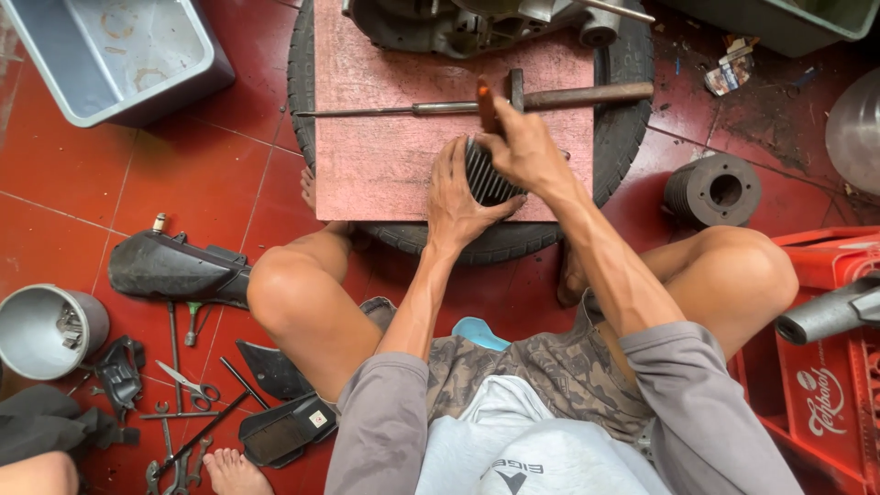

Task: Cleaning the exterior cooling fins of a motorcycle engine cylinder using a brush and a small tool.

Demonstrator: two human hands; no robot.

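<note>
**Both hands on a finned cylinder at the board's near edge**

Far left on the red tiled floor [183,174], a grey plastic tub [119,55] sits at the top corner and a round metal pot [46,330] lies lower down, with scissors [188,385], spanners [174,440] and black plastic covers [174,266] scattered beside it. A bare foot [234,472] of someone else shows at the bottom edge.

In the middle a reddish wooden board [385,156] lies across a black tyre [623,137]. The person sits cross-legged at its near edge. Their left hand [456,197] is spread flat over the left side of a dark finned cylinder [486,174], fingers wrapped round it, pressing it against the board near the near edge, a little right of centre. The right hand [522,147] is clenched around an orange-handled tool [486,105], held upright just above the cylinder's top; I cannot see its tip.

Behind the hands, a hammer [568,94] and a long thin rod [367,112] lie across the board, and an engine casing [458,23] rests at its far edge.

To the right, on the floor just past the tyre, a second finned cylinder [715,191] stands on end. A red plastic crate [825,367] fills the right edge, with a grey pipe-shaped part [825,316] lying over it.
</note>
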